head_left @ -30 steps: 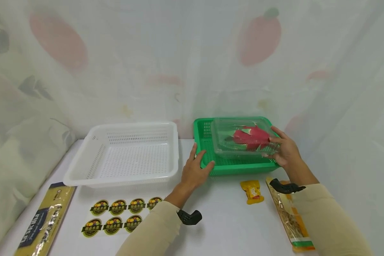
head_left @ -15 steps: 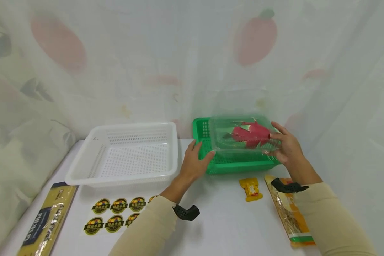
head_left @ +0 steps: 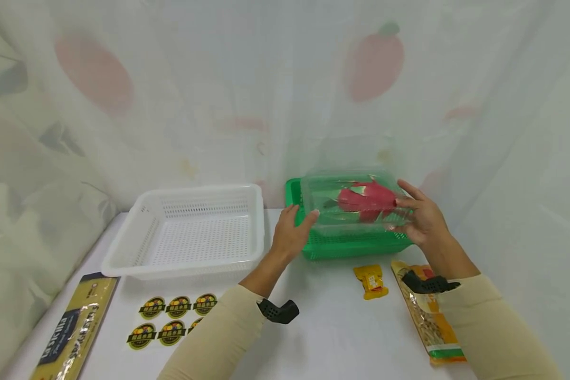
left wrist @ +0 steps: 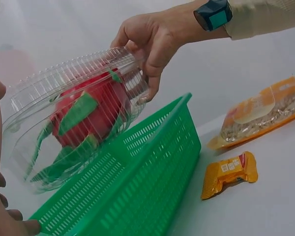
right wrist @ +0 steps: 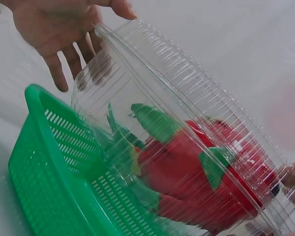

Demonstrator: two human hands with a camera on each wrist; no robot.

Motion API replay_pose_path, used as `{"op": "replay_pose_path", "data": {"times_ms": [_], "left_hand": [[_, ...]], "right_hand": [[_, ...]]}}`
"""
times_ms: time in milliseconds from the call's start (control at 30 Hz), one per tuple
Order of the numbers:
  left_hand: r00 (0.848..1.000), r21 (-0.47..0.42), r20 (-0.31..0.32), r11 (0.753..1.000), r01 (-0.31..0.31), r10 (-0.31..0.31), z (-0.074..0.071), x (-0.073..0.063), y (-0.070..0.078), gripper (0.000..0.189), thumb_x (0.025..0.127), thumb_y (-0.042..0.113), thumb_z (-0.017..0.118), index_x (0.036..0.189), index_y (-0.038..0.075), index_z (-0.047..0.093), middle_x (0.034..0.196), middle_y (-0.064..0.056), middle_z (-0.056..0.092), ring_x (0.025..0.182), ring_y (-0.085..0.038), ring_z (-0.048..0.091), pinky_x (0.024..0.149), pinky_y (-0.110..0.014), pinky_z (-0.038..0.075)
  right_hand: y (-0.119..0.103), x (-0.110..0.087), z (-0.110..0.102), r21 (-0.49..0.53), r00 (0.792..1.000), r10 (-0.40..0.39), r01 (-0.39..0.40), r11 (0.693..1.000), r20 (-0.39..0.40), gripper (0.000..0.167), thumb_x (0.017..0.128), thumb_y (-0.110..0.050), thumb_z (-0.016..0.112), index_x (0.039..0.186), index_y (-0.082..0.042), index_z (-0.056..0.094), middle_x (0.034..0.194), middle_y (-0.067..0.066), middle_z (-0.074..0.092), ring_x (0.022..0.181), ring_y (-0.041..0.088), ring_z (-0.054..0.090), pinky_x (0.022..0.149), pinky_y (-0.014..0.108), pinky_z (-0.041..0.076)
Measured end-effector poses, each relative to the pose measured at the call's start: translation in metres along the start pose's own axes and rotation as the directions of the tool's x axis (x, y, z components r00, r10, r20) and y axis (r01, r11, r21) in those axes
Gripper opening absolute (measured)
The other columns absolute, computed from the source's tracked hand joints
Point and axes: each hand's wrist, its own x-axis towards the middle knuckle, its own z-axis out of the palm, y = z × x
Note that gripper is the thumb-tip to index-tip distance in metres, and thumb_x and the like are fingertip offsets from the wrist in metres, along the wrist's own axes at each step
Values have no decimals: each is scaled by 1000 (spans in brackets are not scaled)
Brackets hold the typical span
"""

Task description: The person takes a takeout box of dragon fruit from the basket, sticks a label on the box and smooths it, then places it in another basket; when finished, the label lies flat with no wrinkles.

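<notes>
A clear plastic clamshell box with a red dragon fruit inside is held over the green basket. My right hand grips the box's right end, thumb on one side and fingers on the other. At the opposite end, my left hand has its fingers extended, the thumb close to the box's rim. Tilted in the right wrist view, the box shows its ridged edge, with the left hand's fingers spread behind its end. Green scales on the fruit show through the plastic.
To the left stands a white basket. In front lie round fruit-label stickers, a long gold packet, a small yellow packet and an orange-and-clear food bag. A fruit-printed curtain hangs behind.
The box with the dragon fruit has shifted slightly left and upward in my right hand's grip. My left hand has moved from the green basket's edge up towards the box's left end.
</notes>
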Motion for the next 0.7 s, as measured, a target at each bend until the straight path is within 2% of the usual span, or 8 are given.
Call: {"op": "replay_pose_path", "data": {"times_ms": [167, 267, 400, 467, 567, 633, 700], "left_hand": [[998, -96, -6, 994, 57, -58, 1, -1, 5, 89, 89, 67, 47, 149, 3, 32, 153, -14, 27, 138, -30, 26, 109, -48, 24], [994, -156, 1, 982, 106, -107, 1, -1, 9, 92, 87, 71, 47, 151, 7, 30, 153, -10, 27, 138, -28, 28, 108, -47, 25], [988, -206, 17, 966, 155, -155, 0, 0, 11, 95, 84, 73, 49, 153, 13, 26, 155, -8, 26, 139, -27, 25, 108, -49, 24], [984, -244, 33, 953, 178, -175, -1, 0, 12, 96, 83, 72, 52, 154, 15, 23, 155, -9, 25, 135, -30, 32, 107, -49, 26], [979, -347, 67, 915, 204, -193, -4, 1, 13, 95, 84, 67, 57, 155, 17, 20, 154, -11, 25, 124, -34, 45, 100, -48, 38], [977, -442, 87, 871, 215, -197, -6, 1, 16, 92, 85, 60, 62, 155, 17, 18, 154, -14, 24, 119, -35, 49, 90, -46, 47], [976, -525, 96, 823, 216, -196, -8, 0, 19, 89, 87, 51, 65, 154, 16, 19, 152, -16, 24, 120, -35, 47, 82, -44, 52]], "right_hand": [[-1, -4, 6, 11, 1000, 4, -4, 1000, 4, 60, 100, -8, 52, 153, -26, 30, 120, -2, 39, 133, 30, 16, 104, 68, 5], [-1, -6, 9, 5, 1000, 8, -8, 1000, 7, 59, 100, -8, 51, 153, -26, 31, 132, -2, 34, 133, 29, 15, 104, 68, 6], [0, -9, 13, -9, 1000, 5, -5, 1000, 28, 59, 101, -7, 48, 153, -25, 29, 150, 2, 18, 133, 28, 15, 103, 69, 7], [1, -9, 15, -11, 999, 4, -4, 1000, 40, 59, 101, -8, 48, 154, -25, 27, 154, 3, 12, 134, 28, 15, 103, 70, 6], [3, -11, 19, -8, 999, 3, -3, 1000, 46, 60, 101, -8, 49, 154, -24, 28, 155, 3, 11, 135, 28, 15, 102, 70, 4], [4, -12, 21, 1, 999, 2, -2, 1000, 54, 60, 101, -8, 50, 154, -25, 28, 156, 2, 12, 137, 28, 14, 102, 70, 4], [5, -13, 24, 10, 998, 0, 0, 1000, 61, 59, 101, -8, 50, 153, -25, 29, 156, 3, 12, 137, 28, 13, 103, 70, 3]]}}
